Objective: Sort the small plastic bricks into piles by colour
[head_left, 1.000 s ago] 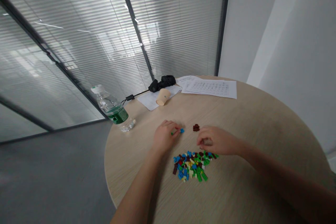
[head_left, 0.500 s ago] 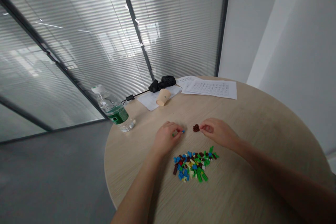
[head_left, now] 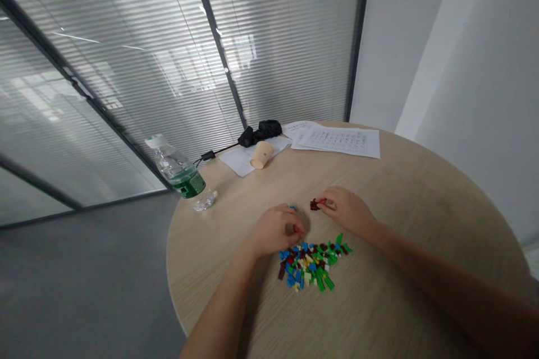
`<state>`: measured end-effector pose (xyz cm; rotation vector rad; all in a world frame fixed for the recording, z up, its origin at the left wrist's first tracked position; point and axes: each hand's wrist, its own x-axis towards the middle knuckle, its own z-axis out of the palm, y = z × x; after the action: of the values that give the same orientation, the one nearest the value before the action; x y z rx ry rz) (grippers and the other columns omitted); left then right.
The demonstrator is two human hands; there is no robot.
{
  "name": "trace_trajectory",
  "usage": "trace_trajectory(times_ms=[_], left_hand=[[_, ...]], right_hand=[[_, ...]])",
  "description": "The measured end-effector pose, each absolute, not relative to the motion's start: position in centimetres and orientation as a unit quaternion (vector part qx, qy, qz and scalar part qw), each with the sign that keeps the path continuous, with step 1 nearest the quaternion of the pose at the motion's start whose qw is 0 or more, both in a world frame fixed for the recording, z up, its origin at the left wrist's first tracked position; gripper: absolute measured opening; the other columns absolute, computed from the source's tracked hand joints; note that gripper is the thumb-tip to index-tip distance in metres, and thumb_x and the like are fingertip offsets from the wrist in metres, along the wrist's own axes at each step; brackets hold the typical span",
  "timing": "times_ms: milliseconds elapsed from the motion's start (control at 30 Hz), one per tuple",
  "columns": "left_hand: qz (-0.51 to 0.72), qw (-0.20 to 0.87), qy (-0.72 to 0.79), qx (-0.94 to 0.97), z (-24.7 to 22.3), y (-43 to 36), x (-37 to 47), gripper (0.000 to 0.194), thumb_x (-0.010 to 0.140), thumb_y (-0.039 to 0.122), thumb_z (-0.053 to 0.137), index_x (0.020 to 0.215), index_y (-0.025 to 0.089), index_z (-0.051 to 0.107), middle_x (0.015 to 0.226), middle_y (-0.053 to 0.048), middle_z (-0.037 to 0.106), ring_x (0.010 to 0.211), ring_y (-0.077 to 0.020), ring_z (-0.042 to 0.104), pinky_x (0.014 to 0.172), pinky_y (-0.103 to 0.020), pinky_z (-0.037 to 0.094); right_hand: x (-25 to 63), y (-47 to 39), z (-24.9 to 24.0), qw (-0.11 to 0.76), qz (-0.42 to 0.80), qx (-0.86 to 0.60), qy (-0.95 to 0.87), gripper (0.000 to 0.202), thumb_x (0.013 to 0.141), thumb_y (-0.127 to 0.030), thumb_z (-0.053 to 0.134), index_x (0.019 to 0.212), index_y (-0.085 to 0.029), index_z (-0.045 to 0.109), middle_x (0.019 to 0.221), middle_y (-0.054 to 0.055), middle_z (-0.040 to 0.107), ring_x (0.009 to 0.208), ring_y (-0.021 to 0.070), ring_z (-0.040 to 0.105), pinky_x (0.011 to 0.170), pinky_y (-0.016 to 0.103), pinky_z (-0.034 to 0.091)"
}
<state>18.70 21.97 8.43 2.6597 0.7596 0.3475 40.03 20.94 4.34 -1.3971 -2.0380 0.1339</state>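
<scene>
My right hand (head_left: 346, 210) pinches dark brown toy bricks (head_left: 314, 205) just above or on the table; whether they are joined is too small to tell. My left hand (head_left: 278, 230) is beside the upper left edge of the loose brick pile (head_left: 309, 263), its fingers curled with the tips close together. Anything between those fingertips is hidden. A small blue brick (head_left: 292, 208) shows just beyond the left knuckles. Blue, green, brown, yellow, white and red pieces make up the pile, which lies spread on the wooden table in front of me.
On the round table (head_left: 404, 269) a plastic water bottle (head_left: 189, 182) stands at the left edge. A paper cup (head_left: 261, 155) lies tipped on a sheet near a black bundle (head_left: 263, 132) and cable. Printed papers (head_left: 337, 140) lie at the back.
My left hand has come nearer to me and slightly right, from the blue brick to the pile's edge. My right hand has shifted only a little, staying at the brown bricks.
</scene>
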Motion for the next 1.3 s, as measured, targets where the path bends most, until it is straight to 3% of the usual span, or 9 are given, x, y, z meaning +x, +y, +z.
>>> trace_trajectory(times_ms=[333,800,1133,1300], left_hand=[[0.087,0.223,0.245,0.939,8.5,21.8,18.6,0.01,0.066,0.014,0.063,0.073,0.017,0.069,0.074,-0.001,0.064,0.071,-0.0118,0.055,0.071,-0.023,0.042],[0.091,0.254,0.267,0.925,8.3,22.0,18.4,0.009,0.07,0.013,0.061,0.069,0.018,0.068,0.073,0.0,0.063,0.07,-0.011,0.055,0.068,-0.022,0.041],[0.191,0.078,0.427,0.881,7.2,23.8,18.0,0.01,0.077,0.017,0.056,0.073,0.018,0.065,0.075,-0.003,0.062,0.077,-0.0155,0.051,0.072,-0.026,0.039],[0.228,0.05,0.435,0.87,6.3,24.3,18.4,0.009,0.079,0.021,0.057,0.076,0.018,0.065,0.076,-0.003,0.062,0.077,-0.0159,0.05,0.071,-0.027,0.039]], right_hand=[[40.3,20.3,4.9,0.354,0.031,-0.523,-0.775,0.009,0.08,-0.019,0.055,0.079,-0.019,0.063,0.079,0.003,0.066,0.076,0.0159,0.057,0.071,0.028,0.043],[39.7,19.4,5.6,0.35,0.057,-0.495,-0.793,0.012,0.081,-0.018,0.052,0.079,-0.019,0.064,0.079,0.004,0.065,0.076,0.0157,0.057,0.071,0.028,0.042],[39.7,19.1,6.0,0.346,0.064,-0.474,-0.807,0.012,0.081,-0.016,0.051,0.079,-0.018,0.063,0.081,0.004,0.066,0.077,0.0153,0.057,0.073,0.028,0.043],[39.5,19.0,6.2,0.323,0.078,-0.46,-0.824,0.013,0.079,-0.015,0.052,0.079,-0.018,0.064,0.081,0.005,0.066,0.077,0.0162,0.058,0.072,0.028,0.043]])
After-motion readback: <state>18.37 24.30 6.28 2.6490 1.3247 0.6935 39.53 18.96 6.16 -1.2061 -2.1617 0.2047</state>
